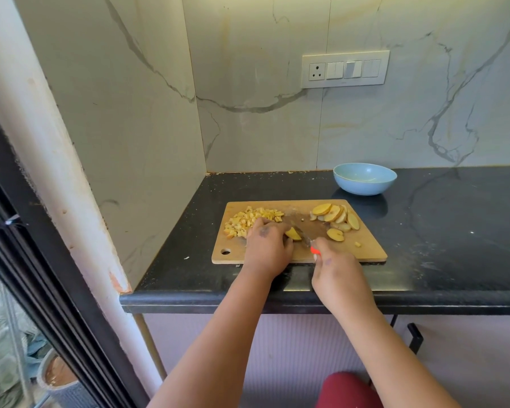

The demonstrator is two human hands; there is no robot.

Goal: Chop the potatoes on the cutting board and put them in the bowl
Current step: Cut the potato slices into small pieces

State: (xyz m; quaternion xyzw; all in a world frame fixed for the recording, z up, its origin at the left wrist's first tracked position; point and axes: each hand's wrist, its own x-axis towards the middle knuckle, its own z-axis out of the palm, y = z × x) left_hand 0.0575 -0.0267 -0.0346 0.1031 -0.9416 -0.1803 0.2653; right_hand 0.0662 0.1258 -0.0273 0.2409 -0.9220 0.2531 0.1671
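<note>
A wooden cutting board (365,251) lies on the black counter. A heap of diced potato (248,220) sits at its left, and a fan of potato slices (336,214) at its right, with one slice (335,234) apart in front. My left hand (267,248) holds a potato piece (293,234) down on the board. My right hand (333,269) grips a knife by its red handle (315,251); the blade (301,231) lies against that piece. A light blue bowl (364,178) stands behind the board, with nothing visible inside.
The black counter (454,231) runs to the right and ends at the marble walls on the left and back. A switch panel (345,69) is on the back wall. A small potato bit (357,244) lies near the board's front right.
</note>
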